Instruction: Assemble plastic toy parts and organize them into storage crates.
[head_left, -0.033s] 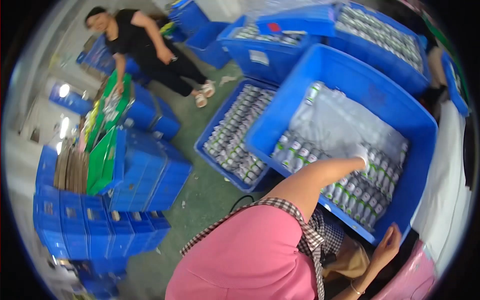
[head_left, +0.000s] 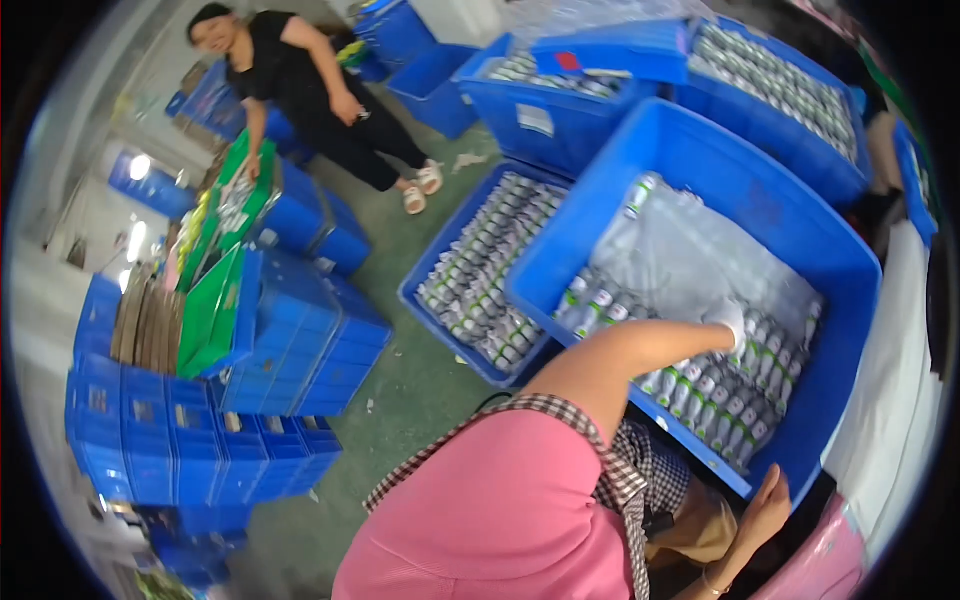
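Note:
A large blue bin [head_left: 838, 300] stands in front of me, tilted in the view. Along its near side lie rows of small grey-and-white, bottle-shaped packs [head_left: 715, 398] with green bands. A grey sheet [head_left: 690, 240] covers the farther part, and a single pack [head_left: 640, 195] lies at its far left corner. My left hand [head_left: 732, 320], in a white glove, reaches down among the packs by the sheet's edge; its fingers are blurred and partly hidden. Bare, with a bracelet at the wrist, my right hand [head_left: 766, 512] rests at the bin's near right corner, fingers stretched out.
Left of the bin sits a lower blue crate [head_left: 408, 290] full of similar packs. Filled bins [head_left: 540, 125] stand behind. Stacked blue crates [head_left: 290, 330] with green trays line the left side. A person [head_left: 310, 90] in black stands there, one hand on a green tray.
The whole view has shifted slightly right and down. Both my hands stay in about the same places relative to the bin.

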